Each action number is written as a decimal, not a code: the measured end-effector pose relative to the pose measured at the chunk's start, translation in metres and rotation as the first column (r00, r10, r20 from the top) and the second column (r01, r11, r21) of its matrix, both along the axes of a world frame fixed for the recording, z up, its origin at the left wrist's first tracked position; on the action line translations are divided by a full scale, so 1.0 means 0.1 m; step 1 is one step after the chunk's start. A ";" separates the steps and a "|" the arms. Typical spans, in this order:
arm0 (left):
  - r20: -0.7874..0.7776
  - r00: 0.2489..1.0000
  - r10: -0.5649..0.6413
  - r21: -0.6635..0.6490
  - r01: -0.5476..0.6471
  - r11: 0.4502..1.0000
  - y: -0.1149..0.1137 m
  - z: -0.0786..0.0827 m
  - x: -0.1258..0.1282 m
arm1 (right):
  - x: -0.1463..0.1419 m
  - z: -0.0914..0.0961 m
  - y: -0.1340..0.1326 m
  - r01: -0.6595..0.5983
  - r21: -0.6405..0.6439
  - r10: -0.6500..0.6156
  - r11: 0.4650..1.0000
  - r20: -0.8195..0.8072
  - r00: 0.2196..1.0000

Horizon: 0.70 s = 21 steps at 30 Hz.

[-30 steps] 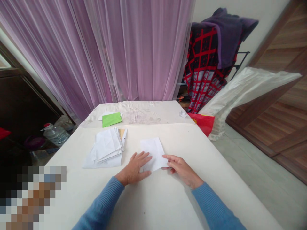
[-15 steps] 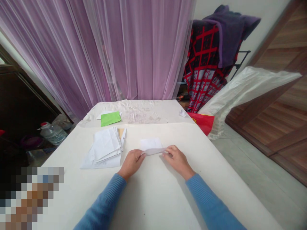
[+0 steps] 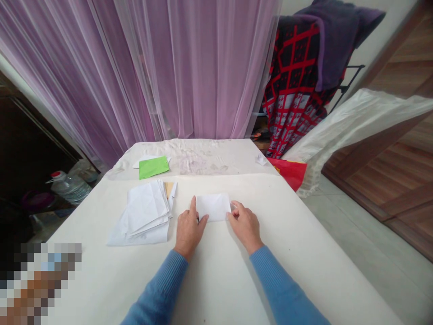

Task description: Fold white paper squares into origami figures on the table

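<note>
A small folded white sheet of paper (image 3: 213, 207) lies on the table between my hands. My left hand (image 3: 190, 228) is at its left side, index finger stretched along the left edge and thumb apart at the lower left corner. The other fingers of that hand are curled under. My right hand (image 3: 244, 222) pinches the paper's right edge between thumb and fingers. To the left of my left hand is a loose stack of white papers (image 3: 147, 210), with a tan piece (image 3: 168, 189) showing at its upper right.
Farther back on the white-covered table (image 3: 219, 275) lies a green paper (image 3: 154, 167) over a white one. A crumpled white scrap (image 3: 261, 159) sits near the right edge. A red bag (image 3: 292, 174) hangs beside that edge. Water bottles (image 3: 69, 186) stand at the left, below table height.
The raised part of the paper has come down flat. My left hand has let go of its pinch and extended the index finger; my right hand stays at the right edge. The view has shifted slightly.
</note>
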<state>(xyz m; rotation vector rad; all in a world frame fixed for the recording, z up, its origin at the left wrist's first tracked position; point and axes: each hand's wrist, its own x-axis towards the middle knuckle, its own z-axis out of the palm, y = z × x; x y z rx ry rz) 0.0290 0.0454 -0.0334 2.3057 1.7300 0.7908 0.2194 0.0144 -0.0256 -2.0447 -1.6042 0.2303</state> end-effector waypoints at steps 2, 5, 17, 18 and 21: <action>-0.044 0.999 0.003 -0.007 -0.003 1.000 -0.02 0.02 0.01 | -0.02 -0.02 0.00 0.007 0.016 -0.007 1.000 0.008 1.000; -0.092 0.996 -0.003 -0.030 0.000 1.000 -0.04 0.05 0.01 | -0.03 -0.04 0.00 0.009 0.034 -0.010 0.999 0.027 1.000; -0.053 0.997 -0.053 -0.077 0.049 0.996 -0.05 0.08 -0.03 | -0.01 -0.01 -0.03 -0.133 0.053 0.126 0.990 0.110 0.986; -0.047 0.997 -0.057 -0.081 0.053 0.995 -0.05 0.09 -0.03 | -0.01 -0.01 -0.04 -0.143 0.048 0.137 0.989 0.119 0.983; -0.028 0.998 -0.062 -0.097 0.059 0.994 -0.06 0.12 -0.03 | 0.00 0.00 -0.04 -0.155 0.029 0.150 0.987 0.126 0.981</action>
